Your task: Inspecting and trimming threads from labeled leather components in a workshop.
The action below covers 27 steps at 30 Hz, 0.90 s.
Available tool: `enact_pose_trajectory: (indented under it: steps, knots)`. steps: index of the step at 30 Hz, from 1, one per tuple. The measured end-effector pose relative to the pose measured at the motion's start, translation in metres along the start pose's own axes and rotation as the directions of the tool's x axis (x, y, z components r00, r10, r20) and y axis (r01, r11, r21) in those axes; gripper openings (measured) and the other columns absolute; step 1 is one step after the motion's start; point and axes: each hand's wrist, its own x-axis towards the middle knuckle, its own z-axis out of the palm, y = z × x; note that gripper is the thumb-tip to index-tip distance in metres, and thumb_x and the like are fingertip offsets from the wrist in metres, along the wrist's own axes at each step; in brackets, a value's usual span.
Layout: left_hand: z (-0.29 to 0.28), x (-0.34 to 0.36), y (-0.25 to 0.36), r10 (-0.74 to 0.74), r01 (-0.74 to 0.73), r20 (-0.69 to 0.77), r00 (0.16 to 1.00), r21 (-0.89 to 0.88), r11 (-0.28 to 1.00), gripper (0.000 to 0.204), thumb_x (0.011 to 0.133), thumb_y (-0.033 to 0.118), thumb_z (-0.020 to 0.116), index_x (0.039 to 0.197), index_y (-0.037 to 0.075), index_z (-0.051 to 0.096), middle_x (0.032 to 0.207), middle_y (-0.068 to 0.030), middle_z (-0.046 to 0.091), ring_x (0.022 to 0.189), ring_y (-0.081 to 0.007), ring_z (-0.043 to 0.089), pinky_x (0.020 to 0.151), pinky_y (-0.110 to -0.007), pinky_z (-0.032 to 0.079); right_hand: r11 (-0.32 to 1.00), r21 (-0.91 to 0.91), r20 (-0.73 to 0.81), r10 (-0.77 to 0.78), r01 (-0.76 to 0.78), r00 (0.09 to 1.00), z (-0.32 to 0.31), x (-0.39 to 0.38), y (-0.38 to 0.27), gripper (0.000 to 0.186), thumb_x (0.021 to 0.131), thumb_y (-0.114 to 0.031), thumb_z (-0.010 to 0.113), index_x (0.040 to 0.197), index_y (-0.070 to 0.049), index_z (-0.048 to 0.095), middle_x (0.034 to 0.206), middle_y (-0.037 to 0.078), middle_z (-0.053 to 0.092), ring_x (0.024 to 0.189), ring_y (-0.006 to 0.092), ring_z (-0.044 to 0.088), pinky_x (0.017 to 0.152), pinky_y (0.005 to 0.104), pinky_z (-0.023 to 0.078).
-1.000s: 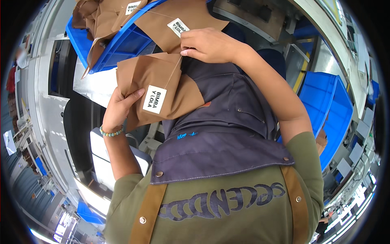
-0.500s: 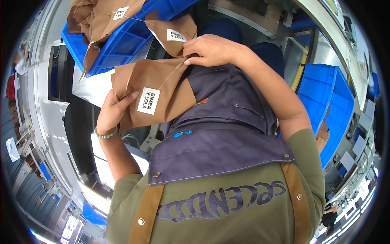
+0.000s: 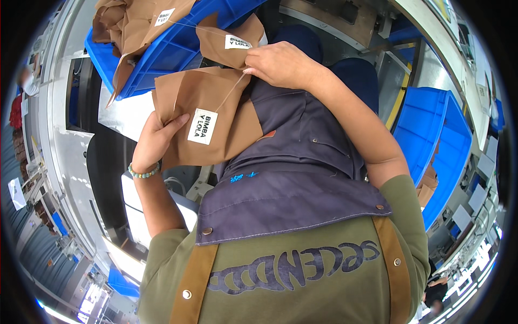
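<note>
My left hand (image 3: 154, 137), closed with the thumb on top, grips the left edge of a brown fabric piece (image 3: 237, 127) over my lap. A white label (image 3: 203, 127) is on that piece, and a pale thread (image 3: 231, 93) runs from it up to my right hand (image 3: 280, 65). The right fingertips pinch the thread at the piece's upper corner; exactly what lies under them is partly hidden. Just beyond hangs a second brown fabric piece (image 3: 216, 40) with its own white label (image 3: 237, 42), touching or close to the right fingers. Another thread links it toward a brown pile.
That pile of brown fabric pieces (image 3: 129, 27) fills a blue bin (image 3: 162, 62) at the far left. On the right stands another blue bin (image 3: 421, 116) with brown pieces (image 3: 429, 183) inside. A dark apron (image 3: 302, 146) covers my lap. Metal table frames surround me.
The held piece and its label have shifted slightly right and away from me. My right fingers have drawn in at the upper corner, and a dark bit beneath them no longer shows.
</note>
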Motion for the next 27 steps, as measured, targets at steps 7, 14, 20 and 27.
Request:
enact_pose_trajectory:
  steps: [7,14,20,27]
  knots:
    - [0.003,0.001,-0.002,0.019,-0.019,-0.092,0.996,-0.004,1.0,0.026,0.097,0.009,0.061,0.118,-0.006,0.062,0.106,-0.0062,0.07,0.093,-0.0105,0.064,0.085,-0.028,0.05,1.0,-0.008,-0.129,0.022,-0.023,0.991,0.004,-0.001,0.0,0.03,0.099,-0.029,0.054,0.087,-0.004,0.063,0.084,0.01,0.066,0.08,0.031,0.067,0.07,0.0421,0.055]
    - [0.003,0.0,-0.003,0.036,-0.042,-0.09,0.995,-0.064,0.997,0.027,0.098,0.009,0.06,0.12,-0.006,0.062,0.109,-0.0073,0.07,0.097,-0.0114,0.065,0.087,-0.028,0.049,0.996,-0.009,-0.229,0.086,-0.09,0.97,0.002,0.002,0.0,0.03,0.099,-0.027,0.052,0.086,-0.003,0.065,0.085,0.012,0.067,0.08,0.0324,0.067,0.07,0.0421,0.055]
    - [0.002,0.013,-0.018,0.033,-0.111,-0.319,0.947,-0.229,0.967,0.028,0.098,0.01,0.06,0.122,-0.004,0.062,0.113,-0.0075,0.069,0.1,-0.0143,0.065,0.091,-0.03,0.049,0.951,0.228,-0.341,0.277,-0.207,0.898,-0.023,0.0,-0.006,0.031,0.1,-0.027,0.051,0.086,-0.002,0.065,0.084,0.013,0.064,0.079,0.0347,0.063,0.068,0.0439,0.051]
    - [0.074,0.042,-0.024,-0.086,-0.362,-0.563,0.822,-0.633,0.685,0.031,0.103,0.015,0.051,0.129,-0.001,0.054,0.125,-0.0106,0.063,0.111,-0.021,0.063,0.094,-0.034,0.052,0.847,0.531,-0.162,0.14,-0.033,0.977,-0.042,-0.008,-0.11,0.023,0.096,-0.024,0.06,0.089,-0.002,0.063,0.085,0.014,0.06,0.077,0.0347,0.062,0.067,0.0412,0.049]
